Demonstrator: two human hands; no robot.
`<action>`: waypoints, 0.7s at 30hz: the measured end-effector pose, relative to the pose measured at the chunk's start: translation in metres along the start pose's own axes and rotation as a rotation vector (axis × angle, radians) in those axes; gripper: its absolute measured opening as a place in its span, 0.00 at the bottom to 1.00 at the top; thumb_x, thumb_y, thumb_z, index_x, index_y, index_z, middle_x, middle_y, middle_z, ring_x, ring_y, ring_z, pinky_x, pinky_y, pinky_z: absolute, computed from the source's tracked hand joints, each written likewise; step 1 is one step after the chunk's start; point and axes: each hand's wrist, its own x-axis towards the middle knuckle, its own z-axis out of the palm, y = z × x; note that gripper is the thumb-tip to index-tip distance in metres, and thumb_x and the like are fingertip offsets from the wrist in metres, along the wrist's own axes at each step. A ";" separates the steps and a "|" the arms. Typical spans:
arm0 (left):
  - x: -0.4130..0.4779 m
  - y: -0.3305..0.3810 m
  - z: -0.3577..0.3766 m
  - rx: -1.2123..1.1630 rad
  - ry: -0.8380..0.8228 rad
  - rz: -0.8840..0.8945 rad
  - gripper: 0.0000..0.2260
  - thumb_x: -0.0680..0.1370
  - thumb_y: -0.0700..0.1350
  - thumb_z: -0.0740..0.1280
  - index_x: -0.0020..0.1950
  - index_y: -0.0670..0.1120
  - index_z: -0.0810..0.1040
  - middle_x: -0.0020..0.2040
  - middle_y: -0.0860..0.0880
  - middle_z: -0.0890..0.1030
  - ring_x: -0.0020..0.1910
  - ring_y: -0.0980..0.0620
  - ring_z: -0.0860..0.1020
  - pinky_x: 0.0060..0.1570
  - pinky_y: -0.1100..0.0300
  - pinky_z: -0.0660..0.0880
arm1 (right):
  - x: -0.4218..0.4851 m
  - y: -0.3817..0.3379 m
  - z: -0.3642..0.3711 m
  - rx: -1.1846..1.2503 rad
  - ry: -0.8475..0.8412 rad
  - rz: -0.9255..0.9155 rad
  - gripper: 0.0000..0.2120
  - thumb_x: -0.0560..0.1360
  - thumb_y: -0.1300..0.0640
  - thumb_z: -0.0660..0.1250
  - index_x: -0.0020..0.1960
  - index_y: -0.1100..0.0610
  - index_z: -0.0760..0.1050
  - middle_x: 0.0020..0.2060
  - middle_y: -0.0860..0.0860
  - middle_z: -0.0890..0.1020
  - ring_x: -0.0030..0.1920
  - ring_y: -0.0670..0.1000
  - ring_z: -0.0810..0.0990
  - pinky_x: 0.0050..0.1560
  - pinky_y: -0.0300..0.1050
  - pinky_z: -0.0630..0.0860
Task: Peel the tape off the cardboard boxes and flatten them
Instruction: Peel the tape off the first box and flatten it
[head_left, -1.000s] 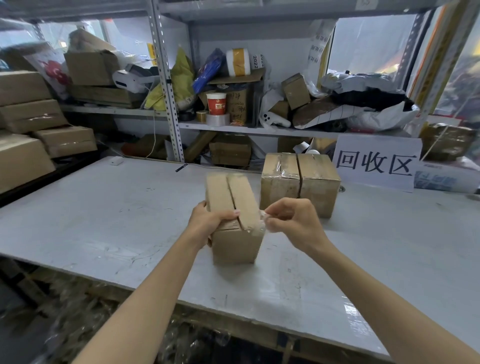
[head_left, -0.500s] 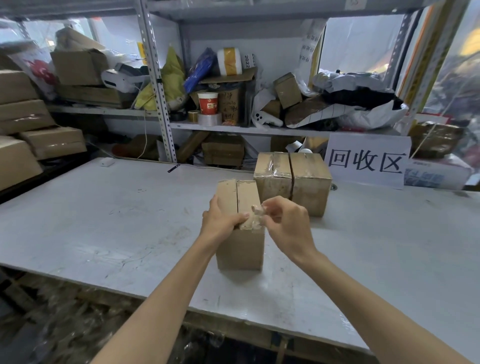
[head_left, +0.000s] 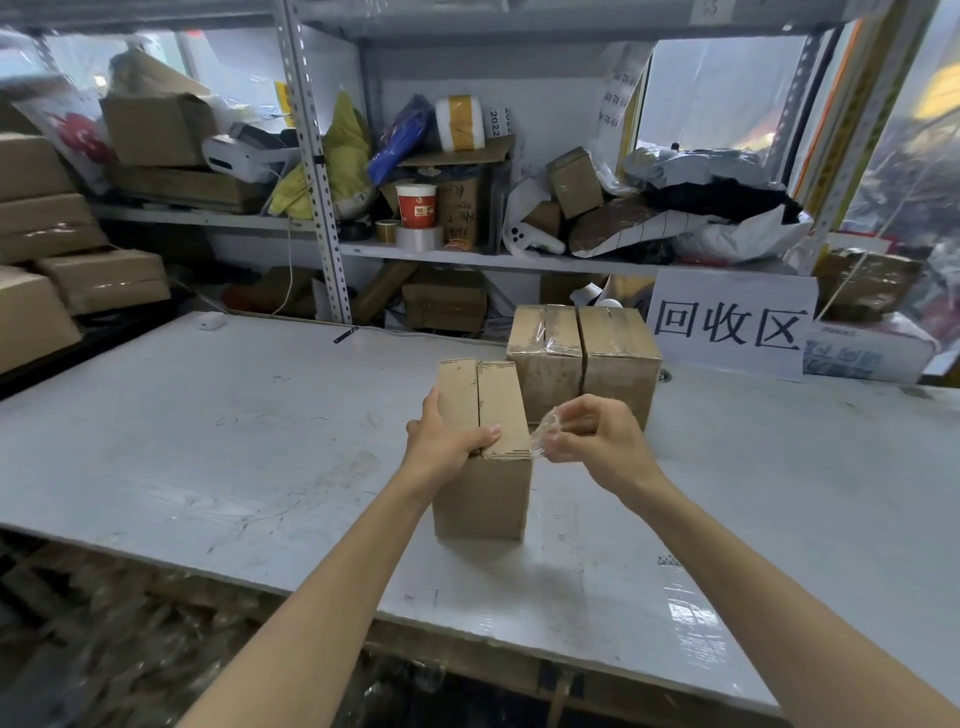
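Behind, 回收区 sign (head_left: 730, 325) (left hand (head_left: 447, 441) grips box (head_left: 483, 493), right hand (head_left: 597, 441) tape (head_left: 543, 432)).

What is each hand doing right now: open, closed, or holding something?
Left hand: grips the top of the near box.
Right hand: pinches crumpled clear tape.

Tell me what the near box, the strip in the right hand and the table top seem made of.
Near box: matte brown cardboard, fluted flap edge. Strip, pinched by the right hand: clear glossy plastic tape, crinkled. Table top: white scuffed board with a sheen, perhaps laminate.
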 end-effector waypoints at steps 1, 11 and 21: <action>0.000 0.000 0.000 -0.003 -0.001 -0.002 0.46 0.70 0.53 0.76 0.79 0.53 0.51 0.73 0.45 0.64 0.67 0.45 0.68 0.66 0.51 0.67 | 0.000 0.003 -0.002 0.014 0.015 0.011 0.25 0.68 0.70 0.74 0.60 0.59 0.69 0.38 0.59 0.84 0.40 0.57 0.85 0.42 0.49 0.83; -0.001 -0.001 0.005 0.025 0.055 -0.010 0.45 0.71 0.54 0.75 0.79 0.53 0.50 0.72 0.44 0.64 0.67 0.43 0.68 0.64 0.52 0.67 | -0.012 0.012 0.015 -0.667 0.366 -0.355 0.06 0.69 0.58 0.76 0.43 0.51 0.81 0.32 0.47 0.82 0.36 0.44 0.70 0.31 0.30 0.58; 0.000 -0.003 0.002 0.003 0.025 -0.004 0.45 0.71 0.54 0.75 0.79 0.54 0.50 0.73 0.45 0.64 0.68 0.45 0.67 0.65 0.51 0.67 | -0.019 0.012 0.030 0.067 0.161 0.085 0.10 0.71 0.64 0.69 0.49 0.55 0.84 0.43 0.48 0.85 0.45 0.46 0.83 0.50 0.42 0.80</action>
